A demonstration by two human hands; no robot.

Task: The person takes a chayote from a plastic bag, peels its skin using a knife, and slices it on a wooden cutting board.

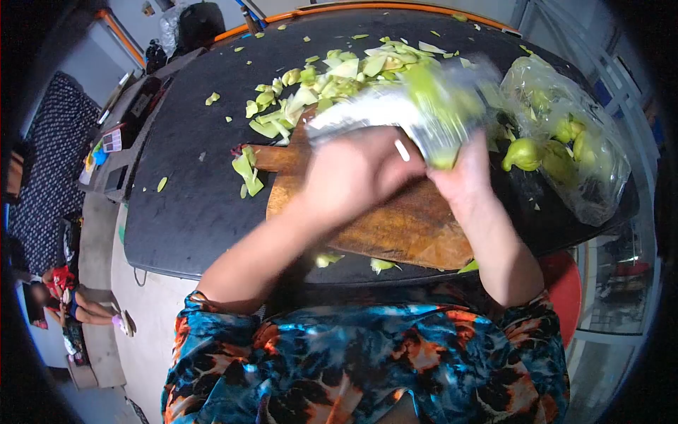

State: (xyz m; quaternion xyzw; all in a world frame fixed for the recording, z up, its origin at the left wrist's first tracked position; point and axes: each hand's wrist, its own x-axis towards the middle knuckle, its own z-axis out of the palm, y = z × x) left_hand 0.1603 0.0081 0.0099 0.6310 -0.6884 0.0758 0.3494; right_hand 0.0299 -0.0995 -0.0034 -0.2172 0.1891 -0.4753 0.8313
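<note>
My left hand (353, 169), smeared by motion, is closed at a broad silver knife (367, 112); its handle is hidden. The blade crosses in front of a pale green fruit (439, 95), also blurred. My right hand (462, 173) is wrapped around the fruit's near end. Beneath both hands lies a wooden cutting board (402, 230), its handle pointing left. A small white sliver (402, 150) shows against my left hand. Just beyond the board spreads a heap of cut green pieces (339, 81).
A clear plastic bag (600, 169) with several whole green fruits (523, 154) sits at the right of the black table (191, 219). Loose scraps (248, 173) lie by the board's handle. A red stool (563, 290) stands below the right edge. Another person (78, 304) is off to the left.
</note>
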